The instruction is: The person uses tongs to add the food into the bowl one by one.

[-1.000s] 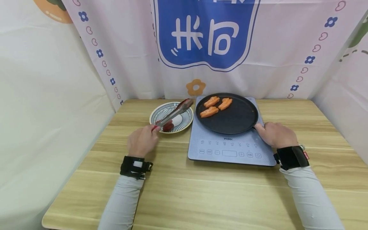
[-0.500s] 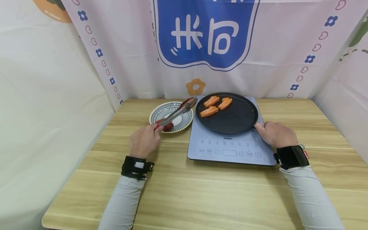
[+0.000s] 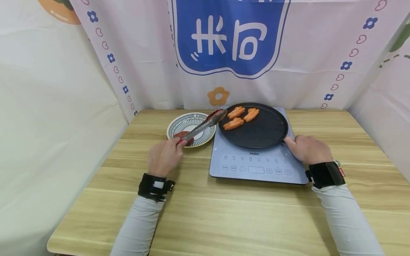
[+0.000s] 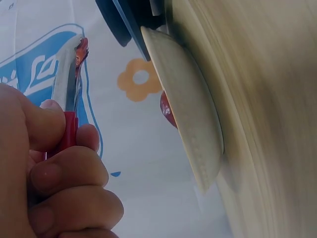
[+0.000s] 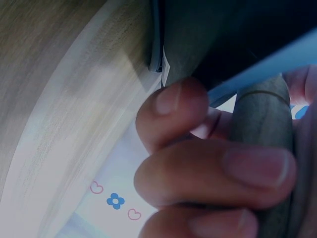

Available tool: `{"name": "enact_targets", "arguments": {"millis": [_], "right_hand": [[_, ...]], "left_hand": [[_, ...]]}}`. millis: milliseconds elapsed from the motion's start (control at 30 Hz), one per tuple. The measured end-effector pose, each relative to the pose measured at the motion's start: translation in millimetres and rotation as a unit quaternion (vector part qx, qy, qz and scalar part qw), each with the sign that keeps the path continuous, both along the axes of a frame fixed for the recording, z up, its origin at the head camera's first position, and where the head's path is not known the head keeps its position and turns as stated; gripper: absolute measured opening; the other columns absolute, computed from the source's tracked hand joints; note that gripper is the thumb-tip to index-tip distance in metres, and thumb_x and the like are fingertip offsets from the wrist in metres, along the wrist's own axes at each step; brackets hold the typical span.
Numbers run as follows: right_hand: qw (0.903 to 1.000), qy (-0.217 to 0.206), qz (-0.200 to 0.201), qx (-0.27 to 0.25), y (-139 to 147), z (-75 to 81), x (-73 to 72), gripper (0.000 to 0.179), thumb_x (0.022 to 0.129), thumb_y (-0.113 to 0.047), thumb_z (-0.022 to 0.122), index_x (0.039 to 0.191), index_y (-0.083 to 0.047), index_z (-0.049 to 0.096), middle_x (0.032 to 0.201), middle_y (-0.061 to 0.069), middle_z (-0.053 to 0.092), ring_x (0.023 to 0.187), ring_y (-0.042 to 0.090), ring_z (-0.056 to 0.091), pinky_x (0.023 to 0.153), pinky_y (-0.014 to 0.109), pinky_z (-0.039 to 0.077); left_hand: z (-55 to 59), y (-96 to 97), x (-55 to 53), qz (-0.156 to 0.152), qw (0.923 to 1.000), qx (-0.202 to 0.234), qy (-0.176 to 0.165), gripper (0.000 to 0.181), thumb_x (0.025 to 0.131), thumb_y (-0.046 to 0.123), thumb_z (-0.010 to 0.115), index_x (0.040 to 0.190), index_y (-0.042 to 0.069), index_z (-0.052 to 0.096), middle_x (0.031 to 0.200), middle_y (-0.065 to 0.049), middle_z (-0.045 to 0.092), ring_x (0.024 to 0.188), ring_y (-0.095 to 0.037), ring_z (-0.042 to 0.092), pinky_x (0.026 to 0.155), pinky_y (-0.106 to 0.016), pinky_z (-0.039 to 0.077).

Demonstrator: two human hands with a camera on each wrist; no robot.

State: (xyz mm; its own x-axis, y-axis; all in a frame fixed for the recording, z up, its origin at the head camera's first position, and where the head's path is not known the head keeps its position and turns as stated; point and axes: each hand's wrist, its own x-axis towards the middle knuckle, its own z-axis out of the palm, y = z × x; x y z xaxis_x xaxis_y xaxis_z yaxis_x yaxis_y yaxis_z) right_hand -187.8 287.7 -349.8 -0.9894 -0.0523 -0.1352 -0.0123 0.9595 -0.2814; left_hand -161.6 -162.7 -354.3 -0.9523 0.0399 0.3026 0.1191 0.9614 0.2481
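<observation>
My left hand (image 3: 166, 156) grips metal tongs (image 3: 202, 127) by their red handle (image 4: 69, 131). A dark red piece of food (image 4: 82, 51) shows between the tong tips, which are at the left rim of the black frying pan (image 3: 266, 133). Three ridged orange pieces of food (image 3: 233, 123) lie in the pan's left half. Below the tongs stands a blue-striped plate (image 3: 175, 123) with more dark red food (image 4: 167, 109) on it, partly hidden by the tongs and hand. My right hand (image 3: 310, 150) holds the pan's handle (image 5: 262, 116), fingers curled round it.
Under the pan is a light blue induction cooker (image 3: 221, 153) with a touch panel along its front. Both stand on a wooden table (image 3: 205, 217). A printed white cloth (image 3: 153, 71) hangs closely behind the table, with pale cloth at both sides.
The left hand has moved the tongs rightward, from above the plate to the pan's left rim, with the dark red piece in them. The right hand and the pan stay in place.
</observation>
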Motion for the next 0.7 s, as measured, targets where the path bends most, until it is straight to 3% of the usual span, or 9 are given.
{"name": "enact_targets", "arguments": {"millis": [300,700], "right_hand": [[1.0000,-0.002,0.001,-0.001,1,-0.1,0.0,0.066,0.106,-0.051,0.022,0.093,0.000,0.062,0.076,0.013,0.057,0.070,0.028,0.058,0.057,0.036,0.038],[1.0000,-0.005,0.003,-0.003,2,-0.4,-0.5,0.067,0.107,-0.053,0.022,0.094,0.000,0.062,0.076,0.013,0.057,0.069,0.028,0.058,0.056,0.036,0.039]], "left_hand": [[-3.6,7.7,0.9,-0.020,0.9990,-0.024,0.031,0.042,0.109,0.045,0.053,0.078,0.017,0.057,0.058,-0.002,0.047,0.048,-0.022,0.045,0.044,-0.036,0.027],[-3.9,13.1,1.6,-0.020,0.9993,-0.029,0.015,0.038,0.107,0.046,0.056,0.096,0.014,0.074,0.058,0.000,0.049,0.050,-0.019,0.047,0.046,-0.034,0.029]]}}
